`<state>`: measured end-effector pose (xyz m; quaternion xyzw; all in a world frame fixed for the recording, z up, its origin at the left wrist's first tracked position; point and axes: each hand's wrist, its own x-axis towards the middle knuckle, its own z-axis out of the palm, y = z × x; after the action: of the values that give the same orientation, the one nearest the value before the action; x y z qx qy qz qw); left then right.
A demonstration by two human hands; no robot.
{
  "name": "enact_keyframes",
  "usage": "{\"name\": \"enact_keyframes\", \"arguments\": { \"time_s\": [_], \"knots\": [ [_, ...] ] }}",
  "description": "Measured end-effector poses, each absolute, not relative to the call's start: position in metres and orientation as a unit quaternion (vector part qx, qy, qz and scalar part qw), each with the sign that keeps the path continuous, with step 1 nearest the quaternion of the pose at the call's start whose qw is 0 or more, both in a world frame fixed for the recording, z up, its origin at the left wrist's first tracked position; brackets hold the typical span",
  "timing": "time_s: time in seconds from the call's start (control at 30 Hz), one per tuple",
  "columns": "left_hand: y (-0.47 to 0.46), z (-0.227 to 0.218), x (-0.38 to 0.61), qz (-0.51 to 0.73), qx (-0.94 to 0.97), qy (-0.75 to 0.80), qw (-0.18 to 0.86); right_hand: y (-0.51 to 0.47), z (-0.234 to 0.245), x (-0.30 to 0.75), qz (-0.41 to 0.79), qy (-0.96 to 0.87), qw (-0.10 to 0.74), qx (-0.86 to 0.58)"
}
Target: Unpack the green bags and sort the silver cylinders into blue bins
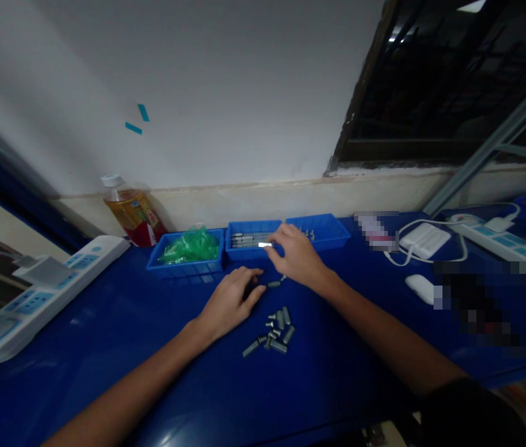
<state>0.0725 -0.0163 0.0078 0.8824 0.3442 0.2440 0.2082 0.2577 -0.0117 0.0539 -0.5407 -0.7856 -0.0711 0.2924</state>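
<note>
My right hand [296, 256] is closed, pinching a shiny metal cylinder [265, 244] between thumb and fingertips over the front edge of the middle blue bin [253, 253]. Similar metal cylinders [243, 239] lie in rows inside that bin. My left hand [232, 299] rests low over the table, thumb and fingers apart, with nothing visible in it. Just right of its fingertips lies a single metal piece [274, 284], with a small screw-like part beside it. Closer to me is a loose pile of metal cylinders [278, 347] and small screws [269, 324].
A left blue bin [185, 268] holds green plastic bags [192, 245]; a right one [325, 241] holds small screws. A drink bottle [130, 211] leans by the wall. Power strips [53, 292] flank the blue table [244, 403]. At right lie a white charger [425, 241] and cable.
</note>
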Motion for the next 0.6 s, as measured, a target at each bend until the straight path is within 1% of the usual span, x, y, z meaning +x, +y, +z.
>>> {"name": "enact_keyframes", "arguments": {
  "time_s": [0.03, 0.1, 0.2, 0.3, 0.43, 0.6],
  "knots": [
    [-0.016, 0.008, 0.077, 0.224, 0.895, 0.337, 0.187, 0.004, 0.058, 0.258, -0.059, -0.779, 0.268, -0.564],
    [-0.015, 0.008, 0.085, 0.191, 0.913, 0.324, 0.155, 0.035, 0.063, 0.255, -0.029, -0.769, 0.191, -0.609],
    [-0.014, 0.007, 0.092, 0.16, 0.929, 0.308, 0.128, 0.068, 0.059, 0.245, 0.003, -0.768, 0.131, -0.627],
    [-0.013, 0.007, 0.091, 0.152, 0.929, 0.316, 0.121, 0.082, 0.051, 0.236, 0.015, -0.767, 0.104, -0.633],
    [-0.014, 0.006, 0.087, 0.162, 0.922, 0.323, 0.136, 0.083, 0.046, 0.228, 0.025, -0.763, 0.074, -0.642],
    [-0.015, 0.004, 0.086, 0.173, 0.919, 0.318, 0.156, 0.086, 0.047, 0.223, 0.033, -0.764, 0.07, -0.64]
  ]
}}
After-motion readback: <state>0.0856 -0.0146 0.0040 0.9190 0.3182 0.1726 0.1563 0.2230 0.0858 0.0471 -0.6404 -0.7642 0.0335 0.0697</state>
